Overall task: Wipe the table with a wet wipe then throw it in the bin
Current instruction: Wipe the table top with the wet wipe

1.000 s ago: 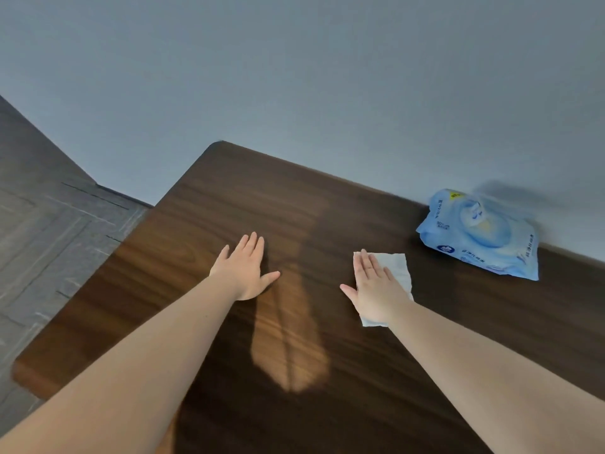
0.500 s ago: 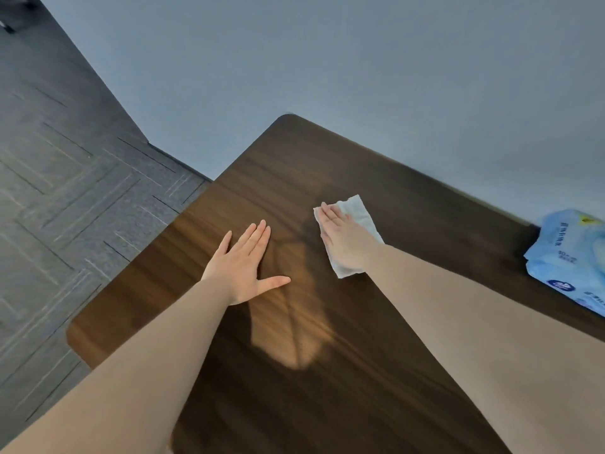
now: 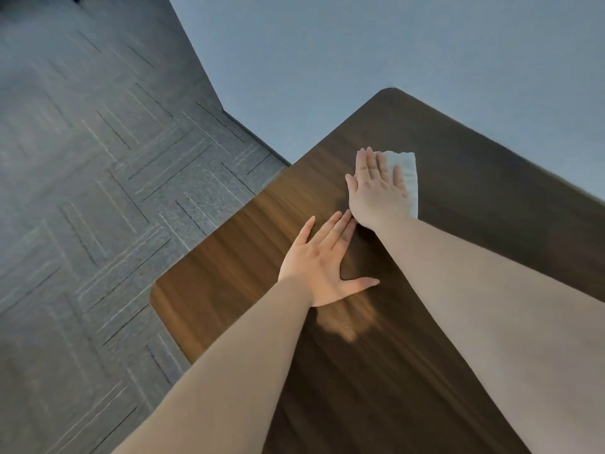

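I see the wet wipe (image 3: 407, 178) lying flat on the table (image 3: 491, 224), pinned under my right hand (image 3: 376, 191). Its white edge shows just past the fingertips and along the little-finger side of that hand. The right fingers (image 3: 369, 162) are stretched out straight and close together, palm down, pressing on the wipe rather than curling around it. My left hand (image 3: 322, 267) lies flat on the bare wood nearer to me, fingers spread loose and the thumb splayed out sideways, gripping nothing. Its fingertips reach right up to the heel of the right hand; I cannot tell whether they touch. Beyond the right fingertips is the table's rounded far corner, then a plain wall (image 3: 393, 44). Off the left hand's little-finger side is grey patterned floor (image 3: 98, 191).
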### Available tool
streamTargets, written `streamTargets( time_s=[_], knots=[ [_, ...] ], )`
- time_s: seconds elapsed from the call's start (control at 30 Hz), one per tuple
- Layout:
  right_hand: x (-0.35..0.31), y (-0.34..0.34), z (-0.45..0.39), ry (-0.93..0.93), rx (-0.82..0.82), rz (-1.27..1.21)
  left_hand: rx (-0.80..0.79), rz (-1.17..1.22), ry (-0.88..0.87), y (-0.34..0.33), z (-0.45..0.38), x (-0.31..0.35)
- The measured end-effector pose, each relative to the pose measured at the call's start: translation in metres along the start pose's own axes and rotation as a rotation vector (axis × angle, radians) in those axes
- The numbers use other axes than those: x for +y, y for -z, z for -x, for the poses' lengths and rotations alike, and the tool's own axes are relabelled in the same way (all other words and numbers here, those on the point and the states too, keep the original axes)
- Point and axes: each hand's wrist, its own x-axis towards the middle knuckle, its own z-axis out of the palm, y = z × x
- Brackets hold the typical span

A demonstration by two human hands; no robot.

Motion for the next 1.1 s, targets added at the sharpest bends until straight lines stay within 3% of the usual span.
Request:
streamTargets(
  time_s=[0.2,0.43,0.63,0.7,0.87,1.1],
  knots=[
    [0.002,0.002,-0.001,0.01,-0.009,-0.007,0.01,-0.005,-0.008,-0.003,-0.001,0.001],
    [0.038,0.004,0.042,-0.146,-0.011,-0.035,-0.056,-0.074,-0.01,-0.001,-0.001,0.004],
    [0.062,-0.012,0.093,-0.23,0.009,-0.104,-0.056,-0.104,0.102,-0.005,0.013,-0.001],
    [0.145,0.012,0.178,-0.452,0.097,-0.075,-0.083,-0.104,-0.129,-0.003,0.009,0.097],
    [0.171,0.003,0.212,-0.424,0.044,-0.056,-0.046,-0.085,-0.181,-0.011,0.009,0.122],
    [0.279,0.009,0.337,-0.628,0.043,-0.021,-0.104,-0.132,-0.51,-0.029,0.006,0.273]
  ],
)
